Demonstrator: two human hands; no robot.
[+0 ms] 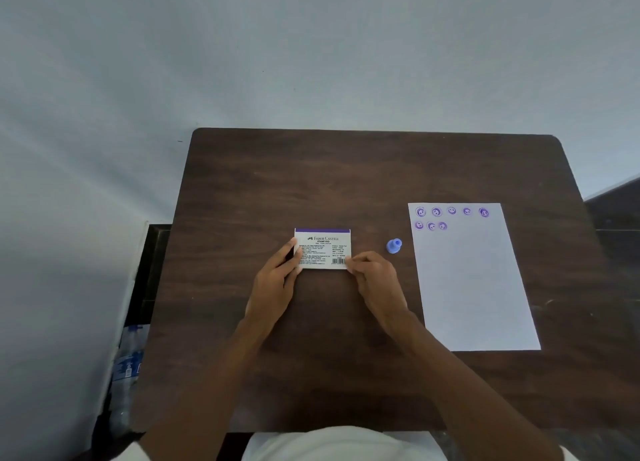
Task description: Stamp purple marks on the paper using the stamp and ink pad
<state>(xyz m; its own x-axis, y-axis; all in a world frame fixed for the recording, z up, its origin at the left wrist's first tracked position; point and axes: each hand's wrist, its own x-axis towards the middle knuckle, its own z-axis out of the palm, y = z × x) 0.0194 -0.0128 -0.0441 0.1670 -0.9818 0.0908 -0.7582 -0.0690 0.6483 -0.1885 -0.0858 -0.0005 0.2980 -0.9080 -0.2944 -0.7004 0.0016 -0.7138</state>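
The ink pad (323,247), a shut white case with a purple strip and printed label, lies at the middle of the dark wooden table (346,169). My left hand (277,280) grips its left edge and my right hand (372,278) pinches its lower right corner. A small blue stamp (394,246) lies on its side to the right of the pad, untouched. Further right is the white paper (474,287), with several round purple marks in two rows along its top edge.
A plastic water bottle (130,360) stands on the floor off the table's left edge, against the pale wall. The table's right edge runs close beside the paper. My white shirt shows at the bottom.
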